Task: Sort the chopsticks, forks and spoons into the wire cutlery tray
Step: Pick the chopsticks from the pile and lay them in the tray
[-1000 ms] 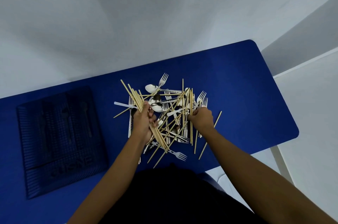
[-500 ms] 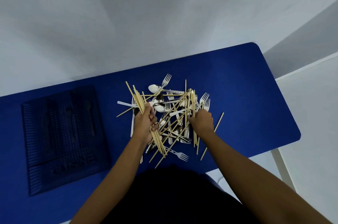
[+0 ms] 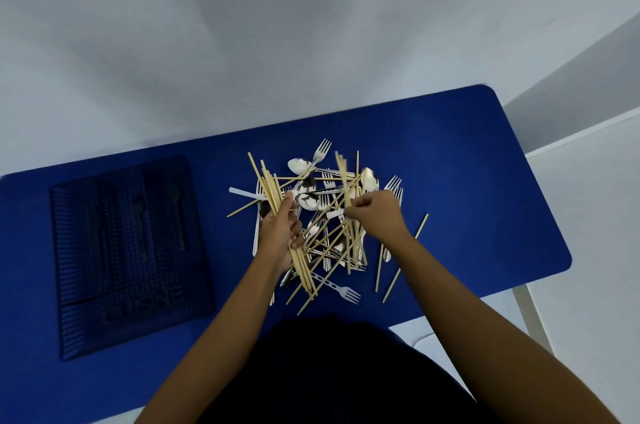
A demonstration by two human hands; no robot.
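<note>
Lifting clear of the tangled heap of pale wooden chopsticks, steel forks and spoons [image 3: 322, 215], my right hand [image 3: 375, 215] now pinches a small clutch of chopsticks [image 3: 344, 177] that a second ago lay flat in that heap; they stand tilted, upper ends fanned above the heap's far side. My left hand [image 3: 278, 233] has kept its place at the heap's left edge, fingers wrapped round a thicker sheaf of chopsticks [image 3: 273, 191] slanting across its palm.

I judge the gathering is working: sticks come out first, while the metal pieces stay put. The dark wire cutlery tray [image 3: 128, 250] sits well to the left of the heap on the blue tabletop [image 3: 467, 198], with what look like a few dark utensils already in its compartments. Two loose chopsticks [image 3: 401, 260] lie just right of the heap.
</note>
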